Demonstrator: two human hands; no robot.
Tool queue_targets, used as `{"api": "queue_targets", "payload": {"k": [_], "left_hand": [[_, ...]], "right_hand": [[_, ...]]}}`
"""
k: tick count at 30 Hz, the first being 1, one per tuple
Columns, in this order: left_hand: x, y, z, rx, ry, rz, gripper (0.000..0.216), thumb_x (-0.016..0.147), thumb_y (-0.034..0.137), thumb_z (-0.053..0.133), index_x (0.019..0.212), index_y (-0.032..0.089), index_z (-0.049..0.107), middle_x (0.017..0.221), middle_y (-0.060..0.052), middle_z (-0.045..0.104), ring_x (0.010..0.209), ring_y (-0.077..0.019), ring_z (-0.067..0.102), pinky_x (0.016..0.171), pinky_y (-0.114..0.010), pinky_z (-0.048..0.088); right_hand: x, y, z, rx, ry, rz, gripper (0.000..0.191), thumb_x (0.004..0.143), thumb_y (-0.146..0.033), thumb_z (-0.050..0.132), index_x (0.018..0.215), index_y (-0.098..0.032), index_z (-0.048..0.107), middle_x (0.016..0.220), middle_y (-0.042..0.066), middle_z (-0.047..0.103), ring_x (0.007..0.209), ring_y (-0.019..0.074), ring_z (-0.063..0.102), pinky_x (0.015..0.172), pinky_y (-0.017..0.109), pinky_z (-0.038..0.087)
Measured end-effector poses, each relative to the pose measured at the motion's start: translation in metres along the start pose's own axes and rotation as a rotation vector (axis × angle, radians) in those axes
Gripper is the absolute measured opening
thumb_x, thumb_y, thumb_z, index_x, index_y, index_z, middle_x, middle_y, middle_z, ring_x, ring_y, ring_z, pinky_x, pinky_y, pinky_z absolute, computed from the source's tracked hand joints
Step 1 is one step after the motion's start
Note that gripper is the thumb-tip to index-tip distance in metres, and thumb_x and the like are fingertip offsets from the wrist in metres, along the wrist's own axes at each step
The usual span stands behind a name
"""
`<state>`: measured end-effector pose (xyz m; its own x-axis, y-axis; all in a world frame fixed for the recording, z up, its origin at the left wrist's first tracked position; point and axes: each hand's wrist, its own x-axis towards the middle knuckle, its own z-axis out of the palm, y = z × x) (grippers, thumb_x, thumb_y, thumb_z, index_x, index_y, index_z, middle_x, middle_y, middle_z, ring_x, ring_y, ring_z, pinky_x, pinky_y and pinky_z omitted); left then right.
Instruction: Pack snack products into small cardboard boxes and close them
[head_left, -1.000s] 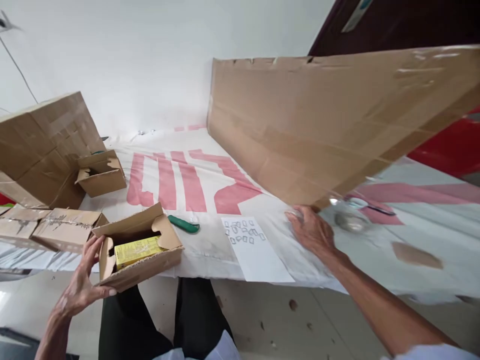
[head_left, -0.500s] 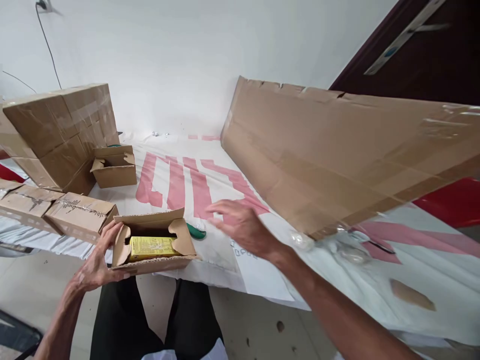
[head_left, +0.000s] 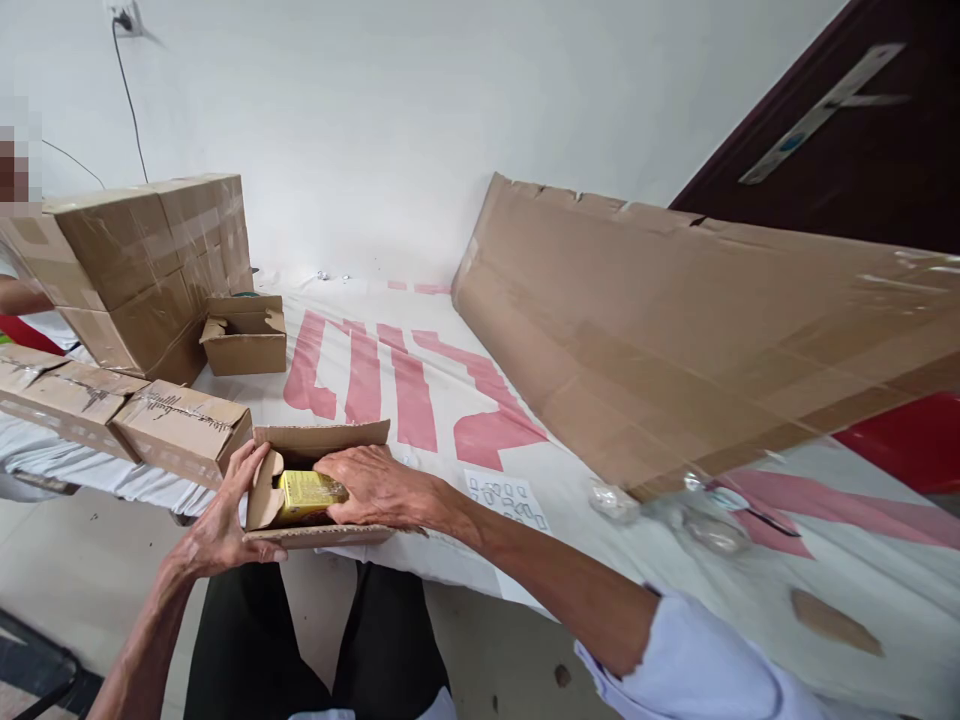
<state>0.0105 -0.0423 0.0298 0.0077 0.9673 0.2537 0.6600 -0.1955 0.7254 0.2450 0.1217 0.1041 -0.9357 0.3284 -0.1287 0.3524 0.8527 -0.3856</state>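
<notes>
The work appears partway: the box (head_left: 322, 539) sits tilted slightly with its lid (head_left: 322, 437) raised at the near edge of the worktop (head_left: 375, 305), and the yellow carton (head_left: 304, 492) lies inside; closing of the lid is not yet done. At left, a row of boxes (head_left: 184, 425) is closed, whereas the rear box (head_left: 247, 353) stands open. The left hand (head_left: 225, 515) grips the box's left end, fingers at the upper corner, thumb along the near lower side. The right hand (head_left: 375, 485) reaches in from the right, palm down, fingers bent over the carton's right end; whether they grip it cannot be told.
</notes>
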Motion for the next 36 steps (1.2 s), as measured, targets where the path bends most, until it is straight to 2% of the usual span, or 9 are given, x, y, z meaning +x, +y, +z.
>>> {"api": "queue_targets", "payload": {"k": [4,7,12,18,22,25,28,30,36], "left_hand": [[0.007,-0.004,0.006,-0.036,0.066,-0.045,0.118,0.075,0.054,0.091,0.17,0.029,0.026,0.171,-0.02,0.027,0.16,-0.049,0.028,0.123,-0.064,0.043],[0.012,-0.005,0.008,-0.031,0.11,-0.069,0.122,0.073,0.049,0.092,0.171,0.027,0.023,0.171,-0.021,0.028,0.159,-0.0494,0.029,0.126,-0.067,0.039],[0.011,-0.001,-0.013,-0.054,0.066,-0.023,0.128,0.071,0.043,0.093,0.173,0.035,0.016,0.179,-0.015,0.019,0.163,-0.0499,0.021,0.125,-0.07,0.038],[0.038,0.038,-0.06,-0.179,0.223,0.008,0.085,0.088,0.048,0.08,0.164,0.039,0.044,0.175,-0.008,0.036,0.161,-0.0414,0.033,0.123,-0.055,0.046],[0.08,0.076,-0.062,-0.294,0.167,-0.052,0.084,0.084,0.055,0.084,0.157,0.031,0.052,0.158,-0.012,0.058,0.137,-0.0397,0.061,0.103,-0.048,0.061],[0.101,0.091,-0.055,-0.388,0.158,-0.08,0.079,0.079,0.058,0.088,0.144,0.021,0.062,0.131,-0.013,0.075,0.111,-0.0353,0.073,0.085,-0.04,0.064],[0.114,0.092,-0.05,-0.417,0.366,-0.095,0.073,0.075,0.06,0.09,0.129,0.017,0.067,0.115,-0.011,0.078,0.099,-0.0305,0.073,0.073,-0.034,0.061],[0.121,0.088,-0.05,-0.465,0.465,-0.09,0.068,0.077,0.061,0.087,0.125,0.017,0.067,0.118,-0.011,0.077,0.099,-0.0285,0.072,0.074,-0.034,0.06],[0.156,0.063,-0.059,-0.484,0.347,-0.185,0.079,0.07,0.073,0.084,0.121,0.016,0.066,0.119,-0.014,0.076,0.105,-0.029,0.072,0.073,-0.031,0.056]], "right_hand": [[-0.014,0.007,-0.009,0.294,0.241,-0.038,0.04,0.08,-0.023,0.072,0.12,-0.019,0.072,0.118,0.008,0.076,0.101,0.0241,0.07,0.086,0.033,0.052],[-0.02,0.016,-0.023,0.588,0.356,-0.055,0.048,0.082,-0.028,0.073,0.13,-0.019,0.071,0.123,0.008,0.077,0.105,0.0246,0.072,0.088,0.036,0.058],[-0.025,0.034,-0.05,0.958,0.49,-0.155,0.056,0.088,-0.046,0.077,0.137,-0.018,0.069,0.123,0.01,0.078,0.106,0.0259,0.076,0.088,0.04,0.065],[-0.021,0.038,-0.082,0.961,0.523,-0.227,0.06,0.088,-0.051,0.08,0.136,-0.017,0.072,0.124,0.011,0.079,0.103,0.0248,0.077,0.086,0.038,0.066],[-0.007,0.032,-0.095,0.95,0.464,-0.272,0.064,0.084,-0.051,0.084,0.135,-0.015,0.072,0.123,0.012,0.079,0.105,0.0265,0.076,0.091,0.045,0.066],[0.001,0.036,-0.098,0.904,0.6,-0.261,0.066,0.083,-0.056,0.085,0.134,-0.017,0.073,0.125,0.013,0.077,0.112,0.0296,0.074,0.098,0.05,0.064],[0.007,0.048,-0.092,0.912,0.804,-0.215,0.072,0.085,-0.061,0.082,0.143,-0.021,0.066,0.138,0.014,0.071,0.128,0.0312,0.067,0.108,0.051,0.058],[0.013,0.055,-0.085,0.971,0.817,-0.186,0.078,0.087,-0.064,0.078,0.151,-0.026,0.057,0.143,0.013,0.067,0.13,0.0308,0.066,0.105,0.049,0.06],[0.045,0.073,-0.072,1.118,0.666,-0.145,0.061,0.091,-0.066,0.07,0.138,-0.028,0.065,0.123,0.007,0.076,0.103,0.026,0.076,0.083,0.042,0.069]]}}
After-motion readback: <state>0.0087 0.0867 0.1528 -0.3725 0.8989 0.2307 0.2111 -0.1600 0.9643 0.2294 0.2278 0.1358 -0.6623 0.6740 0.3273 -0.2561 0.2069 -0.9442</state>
